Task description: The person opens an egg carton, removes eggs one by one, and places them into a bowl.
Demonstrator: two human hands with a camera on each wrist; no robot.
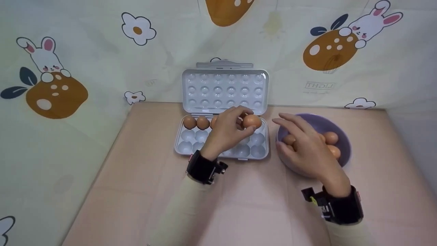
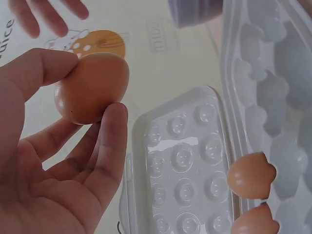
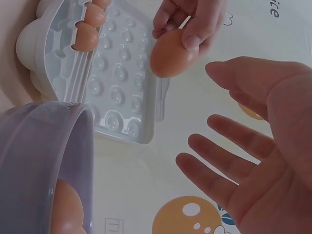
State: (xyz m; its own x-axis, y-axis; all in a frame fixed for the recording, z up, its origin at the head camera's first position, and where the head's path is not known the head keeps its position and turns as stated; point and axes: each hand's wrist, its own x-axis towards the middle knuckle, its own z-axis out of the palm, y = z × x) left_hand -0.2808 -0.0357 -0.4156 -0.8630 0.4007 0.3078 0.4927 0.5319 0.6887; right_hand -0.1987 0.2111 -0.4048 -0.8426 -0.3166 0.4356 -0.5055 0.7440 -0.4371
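My left hand (image 1: 223, 131) pinches a brown egg (image 1: 252, 121) between thumb and fingertips, above the right part of a white plastic egg box (image 1: 242, 150). The left wrist view shows the held egg (image 2: 92, 90) with the thumb on one side and fingers on the other. Along the box's back row sit several eggs (image 1: 189, 122), partly hidden by the left hand. Over a purple bowl (image 1: 346, 147) with several eggs (image 1: 331, 138) in it, my right hand (image 1: 307, 147) is spread. Its straight fingers (image 3: 219, 136) hold nothing in the right wrist view.
The box's dimpled lid (image 1: 225, 90) stands raised behind it, close to a wall cloth (image 1: 170, 34) printed with rabbits and fruit. Box and bowl stand side by side near the back edge of the pinkish tabletop (image 1: 245, 205).
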